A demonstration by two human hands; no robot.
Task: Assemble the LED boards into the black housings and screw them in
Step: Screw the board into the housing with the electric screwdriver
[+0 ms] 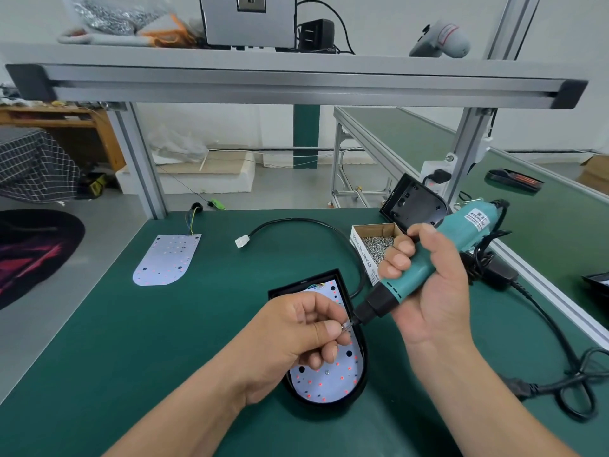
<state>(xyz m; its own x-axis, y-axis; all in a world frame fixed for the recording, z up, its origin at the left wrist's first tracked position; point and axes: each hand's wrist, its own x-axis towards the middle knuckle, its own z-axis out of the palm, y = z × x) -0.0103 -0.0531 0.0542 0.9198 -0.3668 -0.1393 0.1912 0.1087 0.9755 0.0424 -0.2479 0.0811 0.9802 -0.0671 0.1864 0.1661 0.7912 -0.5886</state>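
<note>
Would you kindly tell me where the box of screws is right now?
In the head view, the screw box sits on the green mat, right of centre, just behind the right hand gripping the screwdriver and in front of the empty housing.

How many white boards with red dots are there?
2. One white board lies loose on the mat, far left; the other sits in the black housing. Others may be hidden.

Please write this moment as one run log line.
step: screw at driver tip | left hand: pinches screw | right hand: grips screwdriver | LED board: in black housing
</note>
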